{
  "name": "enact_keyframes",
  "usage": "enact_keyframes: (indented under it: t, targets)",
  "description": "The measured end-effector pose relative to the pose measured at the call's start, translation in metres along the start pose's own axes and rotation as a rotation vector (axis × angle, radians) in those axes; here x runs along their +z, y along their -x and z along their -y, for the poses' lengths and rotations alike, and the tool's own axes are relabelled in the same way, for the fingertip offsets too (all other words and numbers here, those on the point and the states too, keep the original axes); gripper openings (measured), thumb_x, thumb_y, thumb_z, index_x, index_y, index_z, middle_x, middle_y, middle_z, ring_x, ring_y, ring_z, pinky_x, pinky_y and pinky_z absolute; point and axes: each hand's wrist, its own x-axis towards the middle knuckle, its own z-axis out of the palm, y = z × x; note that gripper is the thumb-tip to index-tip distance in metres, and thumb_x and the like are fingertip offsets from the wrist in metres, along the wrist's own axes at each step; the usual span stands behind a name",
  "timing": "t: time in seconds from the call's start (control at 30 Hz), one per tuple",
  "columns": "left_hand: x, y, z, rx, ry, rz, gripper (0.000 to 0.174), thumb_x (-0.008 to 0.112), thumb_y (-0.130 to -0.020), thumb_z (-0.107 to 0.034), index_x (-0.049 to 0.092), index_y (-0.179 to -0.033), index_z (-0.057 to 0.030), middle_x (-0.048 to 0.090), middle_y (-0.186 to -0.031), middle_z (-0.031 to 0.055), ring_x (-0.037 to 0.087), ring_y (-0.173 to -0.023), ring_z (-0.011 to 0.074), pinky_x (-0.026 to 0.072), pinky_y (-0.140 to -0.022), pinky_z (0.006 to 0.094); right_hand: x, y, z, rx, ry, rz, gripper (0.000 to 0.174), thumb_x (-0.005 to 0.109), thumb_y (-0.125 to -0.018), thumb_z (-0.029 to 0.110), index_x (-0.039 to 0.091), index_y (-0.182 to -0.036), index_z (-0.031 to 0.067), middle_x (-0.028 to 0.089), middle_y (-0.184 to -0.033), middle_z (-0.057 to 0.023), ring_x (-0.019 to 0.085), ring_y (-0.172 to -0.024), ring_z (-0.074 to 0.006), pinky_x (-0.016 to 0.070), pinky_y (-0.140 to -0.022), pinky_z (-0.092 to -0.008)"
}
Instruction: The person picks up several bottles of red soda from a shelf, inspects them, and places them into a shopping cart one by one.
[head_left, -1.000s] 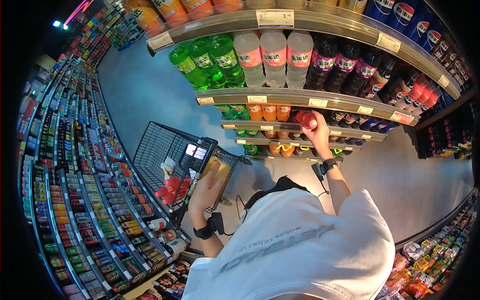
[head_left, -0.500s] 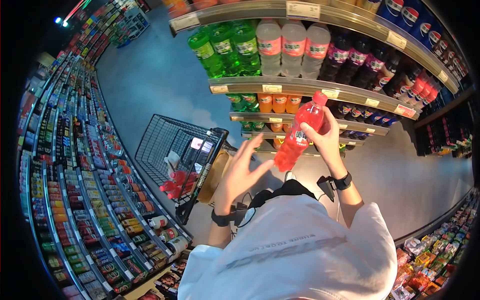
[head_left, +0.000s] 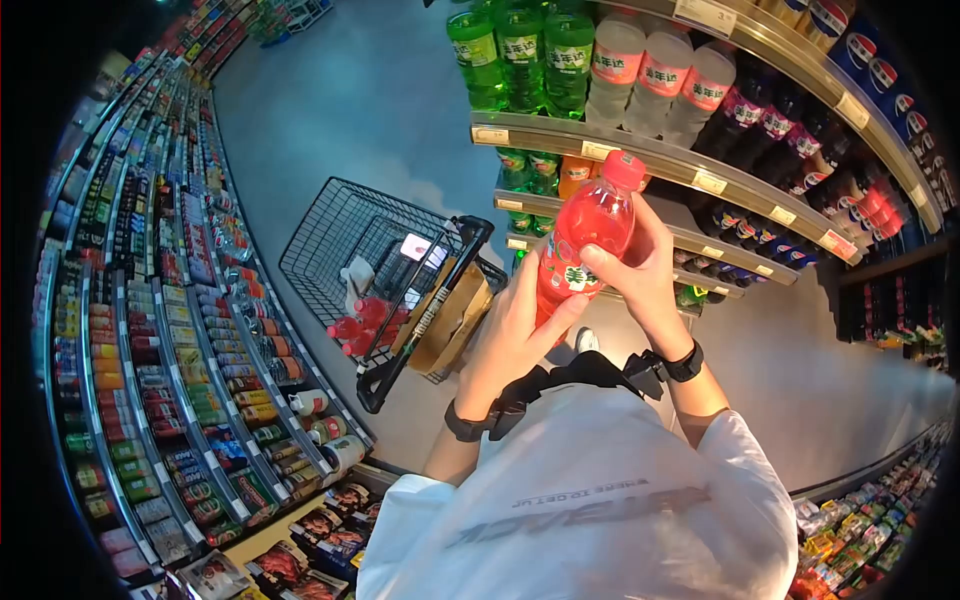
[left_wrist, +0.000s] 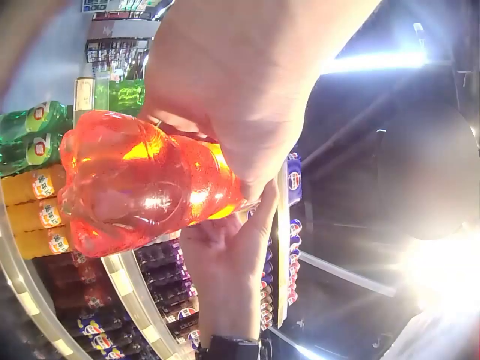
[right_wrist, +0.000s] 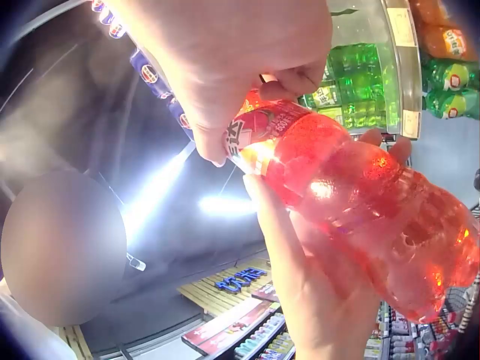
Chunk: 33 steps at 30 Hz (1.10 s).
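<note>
A bottle of red soda [head_left: 590, 222] with a red cap is held tilted in front of the white shirt, cap end away from the body. My right hand [head_left: 648, 272] grips its upper side, thumb across the label. Lower down, my left hand [head_left: 508, 335] holds the bottle from the other side, its thumb in front. In the right wrist view, fingertips of the left hand [right_wrist: 322, 289] show beyond the clear red lower part of the bottle [right_wrist: 367, 210]. The left wrist view shows the bottle's base [left_wrist: 97, 184] pointing away from both hands.
A black wire shopping cart [head_left: 345, 215] stands to the left, with red bottles [head_left: 370, 320] and a brown paper bag [head_left: 445, 325]. Ahead, the drink shelf [head_left: 560, 130] holds green, clear and dark bottles. Another stocked shelf [head_left: 180, 350] curves along the left side.
The right hand has brought the red bottle from the lower shelf toward the body. The left hand has come from beside the cart and taken hold of the bottle too.
</note>
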Motion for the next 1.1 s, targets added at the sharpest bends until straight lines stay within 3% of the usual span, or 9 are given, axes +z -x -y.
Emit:
enact_keyframes:
  t: [0.2, 0.3, 0.33, 0.73, 1.1]
  targets:
    - [0.005, -0.007, -0.003, -0.005, -0.028, -0.113, 0.069, 0.080, -0.095, -0.026, 0.047, -0.148, 0.0037, 0.069, -0.129, 0.0191, 0.071, -0.114, 0.0267, 0.0548, -0.098, 0.0391, -0.009, -0.014, -0.003, 0.013, -0.040, 0.091, 0.066, 0.086, -0.087, 0.007, 0.055, -0.144, -0.0023, 0.068, -0.131, -0.0098, 0.066, -0.120, -0.0169, 0.0526, -0.106, -0.0352]
    - [0.016, -0.014, -0.005, 0.014, -0.068, -0.263, 0.073, 0.087, -0.089, -0.027, 0.052, -0.146, 0.0032, 0.070, -0.128, 0.0226, 0.072, -0.114, 0.0308, 0.0567, -0.097, 0.0401, -0.022, -0.029, -0.007, 0.023, -0.082, 0.168, 0.063, 0.084, -0.090, 0.007, 0.054, -0.145, -0.0024, 0.067, -0.132, -0.0089, 0.065, -0.121, -0.0160, 0.0520, -0.106, -0.0350]
    - [0.017, -0.019, -0.002, 0.022, -0.107, -0.301, 0.073, 0.090, -0.086, -0.025, 0.056, -0.143, 0.0035, 0.071, -0.125, 0.0197, 0.073, -0.111, 0.0265, 0.0577, -0.096, 0.0373, -0.026, -0.034, -0.009, 0.024, -0.109, 0.190, 0.062, 0.083, -0.091, 0.007, 0.054, -0.145, -0.0023, 0.067, -0.132, -0.0086, 0.065, -0.121, -0.0157, 0.0518, -0.106, -0.0350]
    - [0.057, -0.045, -0.016, -0.039, -0.185, -0.474, 0.076, 0.090, -0.084, -0.023, 0.055, -0.144, 0.0072, 0.075, -0.121, 0.0194, 0.075, -0.108, 0.0244, 0.0584, -0.096, 0.0367, -0.058, -0.078, -0.016, 0.122, -0.296, 0.400, 0.066, 0.082, -0.091, 0.003, 0.051, -0.148, -0.0025, 0.067, -0.131, -0.0077, 0.065, -0.120, -0.0130, 0.0527, -0.105, -0.0315]
    - [0.048, -0.038, -0.013, -0.110, -0.193, -0.608, 0.074, 0.089, -0.085, -0.018, 0.054, -0.146, 0.0049, 0.075, -0.123, 0.0154, 0.073, -0.114, 0.0208, 0.0552, -0.101, 0.0349, -0.032, -0.102, -0.030, 0.191, -0.305, 0.521, 0.066, 0.083, -0.090, 0.005, 0.051, -0.146, -0.0045, 0.068, -0.128, -0.0101, 0.065, -0.119, -0.0153, 0.0521, -0.106, -0.0339]
